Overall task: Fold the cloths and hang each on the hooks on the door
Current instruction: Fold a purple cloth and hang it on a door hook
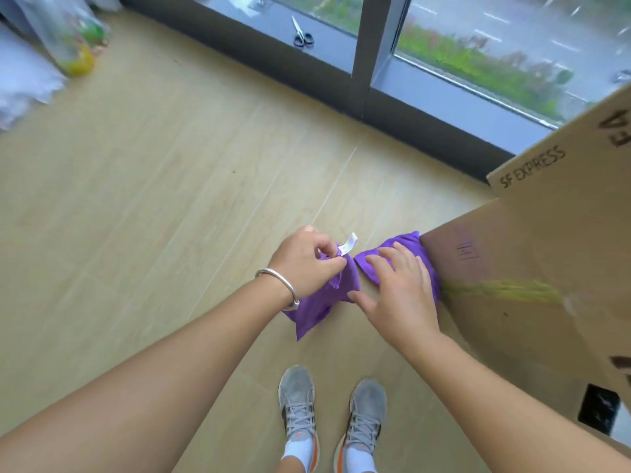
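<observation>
A purple cloth [316,310] with a small white tag [349,245] hangs in the air in front of me, above the wooden floor. My left hand [305,259], with a silver bangle on the wrist, pinches the cloth's upper edge just beside the tag. My right hand [397,290] lies with fingers spread over the cloth's right part, which bunches against the corner of a cardboard box [532,268]. Whether the right hand grips the cloth or only rests on it is unclear. No door or hooks are in view.
The large cardboard box fills the right side. A floor-to-ceiling window runs along the far wall, with scissors [300,33] on its sill. Clear plastic bags [65,35] sit at the far left. My two grey shoes [331,414] stand on the wooden floor [153,199].
</observation>
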The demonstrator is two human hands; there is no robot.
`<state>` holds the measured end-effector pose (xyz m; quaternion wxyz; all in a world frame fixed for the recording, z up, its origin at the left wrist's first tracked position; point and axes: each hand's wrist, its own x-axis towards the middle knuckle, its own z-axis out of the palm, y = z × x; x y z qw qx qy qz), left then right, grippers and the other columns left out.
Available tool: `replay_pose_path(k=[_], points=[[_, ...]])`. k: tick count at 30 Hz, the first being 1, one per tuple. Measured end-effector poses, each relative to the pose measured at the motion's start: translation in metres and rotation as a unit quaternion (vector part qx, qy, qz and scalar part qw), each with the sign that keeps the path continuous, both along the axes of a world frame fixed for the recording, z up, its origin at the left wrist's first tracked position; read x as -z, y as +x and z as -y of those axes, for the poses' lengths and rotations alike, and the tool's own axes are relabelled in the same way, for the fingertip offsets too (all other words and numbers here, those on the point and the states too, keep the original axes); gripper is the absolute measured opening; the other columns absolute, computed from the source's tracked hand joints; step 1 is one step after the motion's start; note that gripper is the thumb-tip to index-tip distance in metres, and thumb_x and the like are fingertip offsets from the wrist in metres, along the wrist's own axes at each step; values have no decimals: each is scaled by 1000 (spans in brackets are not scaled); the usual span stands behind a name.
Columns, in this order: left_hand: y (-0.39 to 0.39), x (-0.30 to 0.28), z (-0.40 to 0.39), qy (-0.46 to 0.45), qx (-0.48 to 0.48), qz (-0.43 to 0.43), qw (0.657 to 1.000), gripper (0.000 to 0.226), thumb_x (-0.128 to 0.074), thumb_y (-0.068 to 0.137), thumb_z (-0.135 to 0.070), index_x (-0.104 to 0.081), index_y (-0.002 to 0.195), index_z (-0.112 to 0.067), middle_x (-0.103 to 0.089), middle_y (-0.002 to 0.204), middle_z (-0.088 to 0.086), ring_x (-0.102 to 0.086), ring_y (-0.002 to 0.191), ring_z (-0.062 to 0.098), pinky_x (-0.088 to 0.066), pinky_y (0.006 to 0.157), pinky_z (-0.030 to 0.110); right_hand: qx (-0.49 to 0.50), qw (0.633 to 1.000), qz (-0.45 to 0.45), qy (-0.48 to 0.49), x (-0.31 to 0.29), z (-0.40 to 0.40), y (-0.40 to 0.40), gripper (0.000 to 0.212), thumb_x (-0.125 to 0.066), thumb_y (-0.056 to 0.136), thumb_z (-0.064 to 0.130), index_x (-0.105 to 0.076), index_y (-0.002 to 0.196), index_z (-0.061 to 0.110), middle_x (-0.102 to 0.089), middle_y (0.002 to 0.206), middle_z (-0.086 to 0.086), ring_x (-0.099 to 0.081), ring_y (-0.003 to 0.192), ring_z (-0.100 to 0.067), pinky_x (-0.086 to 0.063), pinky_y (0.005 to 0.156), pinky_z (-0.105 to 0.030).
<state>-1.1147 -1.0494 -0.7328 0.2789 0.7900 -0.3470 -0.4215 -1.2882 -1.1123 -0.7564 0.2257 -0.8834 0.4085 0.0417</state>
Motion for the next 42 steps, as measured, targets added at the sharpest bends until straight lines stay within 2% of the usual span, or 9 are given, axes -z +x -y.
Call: replay_pose_path(k=[11, 16, 20, 26, 29, 33, 36, 39, 42], points=[[56, -109, 6, -42, -84, -58, 994, 22, -75, 78, -22, -66, 58, -19, -58, 60, -14, -51, 55, 3, -41, 56, 17, -15, 997, 61, -41, -82, 11, 49, 51, -70, 77, 54, -63, 114, 20, -52, 134, -1, -31, 139, -23, -22, 114, -46], [72, -122, 0, -59, -120, -83, 988, 19, -73, 80, -23, -70, 72, -7, -70, 77, 13, -61, 69, 19, -51, 72, 36, -24, 997, 66, -39, -96, 13, 65, 52, -66, 80, 56, -61, 118, 21, -49, 136, 0, -27, 141, -21, -19, 116, -44], [69, -119, -9, -58, -168, -99, 979, 17, -75, 79, -27, -72, 70, -13, -69, 70, -3, -60, 63, 4, -46, 60, 13, -34, 995, 91, -34, -102, 0, 79, 49, -67, 79, 58, -67, 107, 18, -54, 130, -2, -34, 137, -25, -26, 112, -49], [65, -133, -17, -71, -184, -101, 975, 16, -75, 79, -25, -72, 70, -12, -72, 75, 7, -61, 65, 9, -48, 62, 18, -13, 984, 175, -34, -122, -15, 98, 31, -66, 85, 45, -72, 97, 17, -62, 115, -1, -45, 128, -25, -33, 105, -51], [72, -151, -18, -79, -186, -87, 976, 16, -75, 79, -26, -71, 66, -16, -66, 63, -6, -58, 58, 4, -45, 56, 15, 6, 971, 237, -41, -142, -13, 105, 12, -72, 85, 26, -74, 89, 15, -64, 107, -2, -52, 120, -29, -39, 98, -52], [86, -182, -18, -85, -173, -43, 980, 18, -74, 79, -27, -69, 63, -20, -62, 57, -14, -54, 53, 1, -41, 53, 13, -4, 960, 274, -60, -178, -2, 115, 6, -76, 77, 9, -72, 79, 13, -66, 103, -3, -56, 114, -31, -42, 93, -47], [95, -211, -21, -100, -137, 24, 985, 6, -75, 79, -28, -69, 80, -28, -64, 79, -11, -56, 65, 2, -44, 65, 17, -34, 961, 266, -72, -216, 14, 123, 6, -76, 78, 8, -73, 79, 14, -66, 105, -3, -55, 115, -29, -40, 99, -52], [101, -245, -20, -104, 13, 156, 982, 40, -77, 76, -32, -64, 114, -35, -55, 102, -10, -54, 86, 6, -46, 80, 22, -72, 963, 244, -93, -264, 30, 129, 5, -75, 79, 8, -74, 78, 13, -67, 102, -2, -56, 114, -29, -37, 100, -58], [97, -286, -7, -108, 64, 206, 970, 40, -76, 76, -40, -67, 114, -33, -59, 105, -6, -55, 96, 12, -48, 85, 32, -107, 964, 210, -121, -314, 44, 138, 4, -72, 80, 14, -76, 80, 16, -67, 101, 2, -54, 116, -24, -32, 105, -54]])
